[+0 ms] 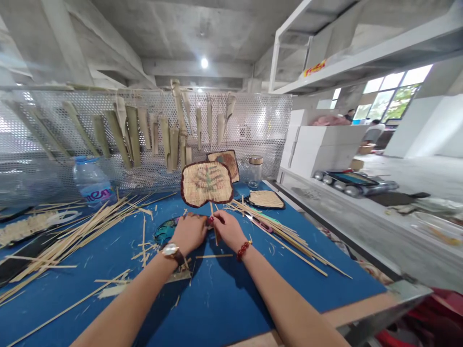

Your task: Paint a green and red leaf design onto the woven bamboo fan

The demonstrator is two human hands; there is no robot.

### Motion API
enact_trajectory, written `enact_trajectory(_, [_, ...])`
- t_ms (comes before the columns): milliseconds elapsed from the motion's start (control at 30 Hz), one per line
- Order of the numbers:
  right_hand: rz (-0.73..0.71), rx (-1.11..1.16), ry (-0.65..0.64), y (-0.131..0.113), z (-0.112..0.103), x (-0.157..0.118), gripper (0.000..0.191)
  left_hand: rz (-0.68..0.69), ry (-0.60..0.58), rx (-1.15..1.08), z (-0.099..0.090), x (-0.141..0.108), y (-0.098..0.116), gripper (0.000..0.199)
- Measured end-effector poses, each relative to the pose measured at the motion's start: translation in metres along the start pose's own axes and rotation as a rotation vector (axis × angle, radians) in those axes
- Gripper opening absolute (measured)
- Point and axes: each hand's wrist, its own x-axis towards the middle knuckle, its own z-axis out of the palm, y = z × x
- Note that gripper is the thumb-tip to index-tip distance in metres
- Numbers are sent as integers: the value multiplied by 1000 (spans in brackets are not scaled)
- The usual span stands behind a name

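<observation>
My left hand (190, 233), with a wristwatch (170, 250), curls over the blue work mat (217, 301), its fingertips hidden. Beside it, my right hand (224, 229), wearing a red bead bracelet (243, 250), pinches a thin bamboo strip (216, 236) near my left fingers. A teal patterned piece (165, 231) lies partly under my left hand. Behind my hands leans a woven leaf-pattern panel (207, 184) with a dark border. A craft knife (261, 223) and a bundle of bamboo strips (289, 238) lie to my right.
A large heap of bamboo strips (68, 238) covers the mat's left side. A woven mat piece (265, 199), another panel (227, 164), a glass jar (255, 172) and a water bottle (92, 182) stand beyond. Bamboo sheaths (133, 135) hang on a perforated metal screen (253, 130).
</observation>
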Motion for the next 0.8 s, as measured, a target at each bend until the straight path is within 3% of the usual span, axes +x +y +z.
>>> enact_trajectory(133, [-30, 10, -22, -8, 8, -3, 13, 121, -143, -320, -25, -16, -24, 35])
enact_trajectory(233, [-13, 119, -31, -15, 21, -5, 12, 125, -252, -813, -24, -28, -31, 35])
enact_trajectory(300, [32, 246, -65, -19, 31, -8, 13, 55, -252, -978, -17, -33, -31, 33])
enact_trajectory(400, [81, 390, -165, -26, 42, -10, 18, -49, -157, -1018, -14, -38, -35, 26])
enact_trajectory(500, [93, 364, -179, -27, 42, -8, 23, -82, -21, -1001, -25, -44, -49, 19])
enact_trajectory(667, [-80, -167, 29, -13, 21, 1, 18, -218, 246, -1064, -49, -61, -84, 11])
enact_trajectory(800, [-101, -429, -21, -3, 13, 2, 16, -344, 312, -1241, -53, -69, -104, 13])
